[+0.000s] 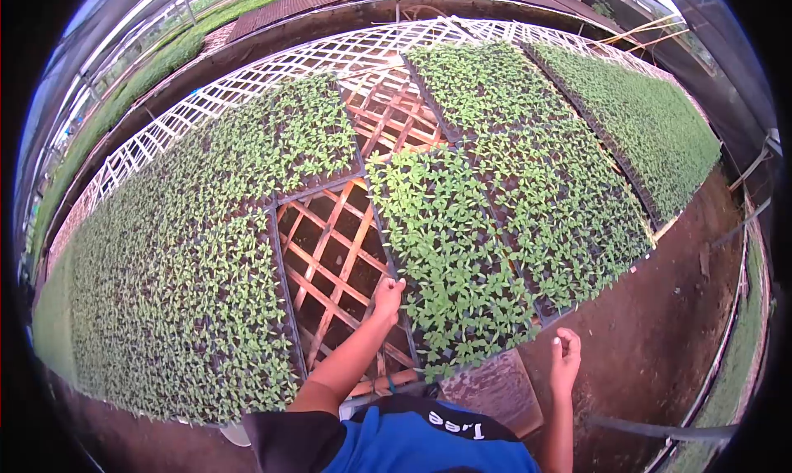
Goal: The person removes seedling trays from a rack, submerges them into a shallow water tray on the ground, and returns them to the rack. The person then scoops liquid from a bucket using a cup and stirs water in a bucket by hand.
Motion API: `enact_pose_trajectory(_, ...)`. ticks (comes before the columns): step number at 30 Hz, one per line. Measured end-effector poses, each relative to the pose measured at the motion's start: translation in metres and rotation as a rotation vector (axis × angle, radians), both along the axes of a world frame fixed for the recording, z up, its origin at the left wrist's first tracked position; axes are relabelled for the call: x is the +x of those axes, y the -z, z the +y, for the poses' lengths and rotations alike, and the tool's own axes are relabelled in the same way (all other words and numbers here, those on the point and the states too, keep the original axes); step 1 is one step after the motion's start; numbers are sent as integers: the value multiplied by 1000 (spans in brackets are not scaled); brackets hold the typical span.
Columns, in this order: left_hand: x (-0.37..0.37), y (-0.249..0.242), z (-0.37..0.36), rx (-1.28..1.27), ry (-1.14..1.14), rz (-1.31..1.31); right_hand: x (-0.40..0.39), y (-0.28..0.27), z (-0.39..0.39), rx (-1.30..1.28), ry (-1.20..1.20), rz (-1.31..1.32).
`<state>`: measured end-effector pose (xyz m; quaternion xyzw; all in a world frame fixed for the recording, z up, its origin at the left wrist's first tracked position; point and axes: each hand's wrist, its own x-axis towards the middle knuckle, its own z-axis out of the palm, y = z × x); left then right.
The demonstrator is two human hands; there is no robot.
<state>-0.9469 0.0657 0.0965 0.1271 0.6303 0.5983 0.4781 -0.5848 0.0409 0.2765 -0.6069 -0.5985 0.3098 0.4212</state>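
Observation:
My left hand (389, 300) is at the left edge of a black seedling tray (381, 234), its fingers curled closed over that rim. Leafy green seedlings (445, 258) fill this tray, which rests on the lattice bench in front of me. My right hand (566, 359) hangs over the bare soil, just off the bench's front edge. Its fingers are loosely bent and apart from the thumb, with nothing in them. Close by lies the front corner of another tray of seedlings (561, 217).
More seedling trays cover the bench on the left (181, 291) and far right (635, 126). Wooden lattice (330, 262) shows in the gap left of my left hand. A brown slab (495, 390) sits low before me, with soil ground (652, 324) to the right.

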Motion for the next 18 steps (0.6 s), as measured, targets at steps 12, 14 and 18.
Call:
enact_pose_trajectory(12, -14, -42, -3, 75, -70, -36, -44, 61, 145, -100, -297, -668)
enact_pose_trajectory(14, -19, -25, -3, 90, -81, 75, -59, 90, 175, -292, -396, -626)
enact_pose_trajectory(18, -15, -20, -5, 105, -120, -78, -72, 141, 214, -801, -431, 148)
